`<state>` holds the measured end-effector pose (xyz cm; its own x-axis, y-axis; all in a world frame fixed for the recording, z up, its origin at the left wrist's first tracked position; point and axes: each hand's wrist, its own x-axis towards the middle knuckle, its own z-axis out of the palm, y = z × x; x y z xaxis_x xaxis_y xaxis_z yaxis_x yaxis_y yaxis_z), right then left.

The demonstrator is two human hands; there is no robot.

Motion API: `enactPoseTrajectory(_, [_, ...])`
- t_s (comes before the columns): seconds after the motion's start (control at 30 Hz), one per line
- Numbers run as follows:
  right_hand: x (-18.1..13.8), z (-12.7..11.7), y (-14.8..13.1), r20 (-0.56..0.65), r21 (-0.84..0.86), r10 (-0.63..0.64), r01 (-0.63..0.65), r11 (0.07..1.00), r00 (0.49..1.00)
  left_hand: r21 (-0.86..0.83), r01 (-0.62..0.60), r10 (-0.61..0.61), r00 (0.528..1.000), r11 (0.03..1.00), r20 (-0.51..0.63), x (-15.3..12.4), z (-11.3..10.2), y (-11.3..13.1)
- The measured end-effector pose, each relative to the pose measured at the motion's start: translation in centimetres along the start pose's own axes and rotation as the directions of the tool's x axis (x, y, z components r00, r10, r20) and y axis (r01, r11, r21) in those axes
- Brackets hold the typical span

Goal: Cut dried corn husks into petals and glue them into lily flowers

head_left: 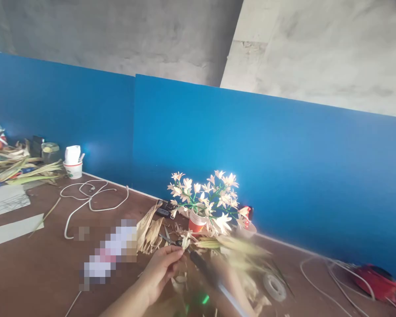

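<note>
My left hand (163,268) is closed in a pinch on a small pale husk flower (185,242), held upright by its base. Smeared by motion, my right hand (229,281) is around a dark tool (199,262) that looks like a glue gun, its tip close to the flower. A pale rod (229,297) runs back from the tool, and a green light glows below it. Just beyond my hands stand many cream husk flowers (224,200) on green stems in a red and white cup (196,222). Scissors (167,239) lie open behind my left fingertips.
Dried husks (150,229) lie left of the cup, with greener ones at its right. A tape roll (274,287) sits to the right. White cords (86,198) loop on the brown table. A red device (376,279) is far right, a paper cup (73,169) far left. A blue partition (267,163) borders the back.
</note>
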<state>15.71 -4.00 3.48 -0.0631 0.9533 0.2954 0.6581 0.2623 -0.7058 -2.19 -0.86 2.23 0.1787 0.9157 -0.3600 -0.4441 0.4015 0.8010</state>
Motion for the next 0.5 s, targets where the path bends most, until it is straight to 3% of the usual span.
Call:
enactPoseTrajectory(0.27, [0.7, 2.4, 1.7, -0.006, 0.069, 0.017, -0.016, 0.997, 1.000, 0.139, -0.133, 0.141, 0.989, 0.981, -0.049, 0.6, -0.2, -0.3])
enactPoseTrajectory(0.5, [0.3, 2.9, 2.2, 0.044, -0.039, 0.009, -0.007, 0.999, 0.999, 0.215, -0.168, 0.187, 0.980, 0.962, -0.068, 1.5, -0.2, -0.7])
